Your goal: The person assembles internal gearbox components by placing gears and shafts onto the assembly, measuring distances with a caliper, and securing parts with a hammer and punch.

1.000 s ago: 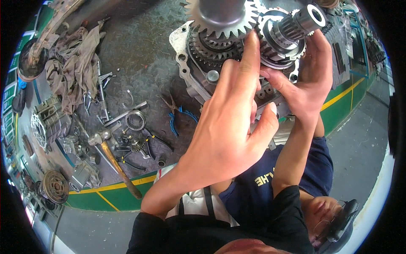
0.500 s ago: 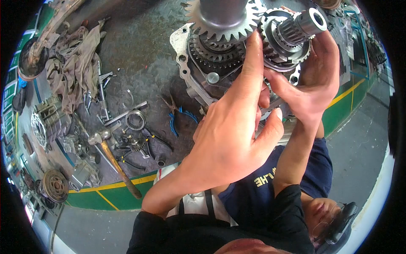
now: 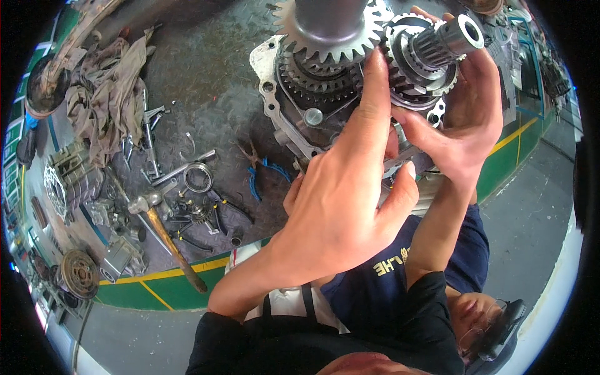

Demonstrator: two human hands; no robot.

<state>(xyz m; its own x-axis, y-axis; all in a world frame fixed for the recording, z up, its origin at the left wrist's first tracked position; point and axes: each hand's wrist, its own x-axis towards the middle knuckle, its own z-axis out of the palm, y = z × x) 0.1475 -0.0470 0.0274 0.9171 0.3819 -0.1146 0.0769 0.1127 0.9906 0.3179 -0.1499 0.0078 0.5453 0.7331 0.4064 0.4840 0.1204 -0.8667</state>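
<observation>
My right hand (image 3: 470, 128) curls around a splined gear shaft (image 3: 431, 53), its thumb near the lower edge and fingers behind the far side. The shaft leans to the right, its hollow end pointing up and right. My left hand (image 3: 340, 197) reaches in from below with its index finger stretched out. That fingertip rests close to the gear teeth, between this shaft and a large toothed gear (image 3: 331, 47) with a grey cylinder on top; contact is unclear. The left thumb stands apart, and some fingers are hidden. Below the gears lies an open metal gearbox housing (image 3: 275, 112).
Blue-handled pliers (image 3: 257, 172), a wooden-handled hammer (image 3: 172, 244), a bearing ring (image 3: 200, 178) and a crumpled rag (image 3: 106, 100) lie on the dark bench at left. Metal castings (image 3: 75, 178) stand farther left. A person in a navy shirt (image 3: 465, 250) is close on the right.
The gear shaft has shifted and tilted slightly within my right hand. My left index finger stays beside the teeth, almost in the same place.
</observation>
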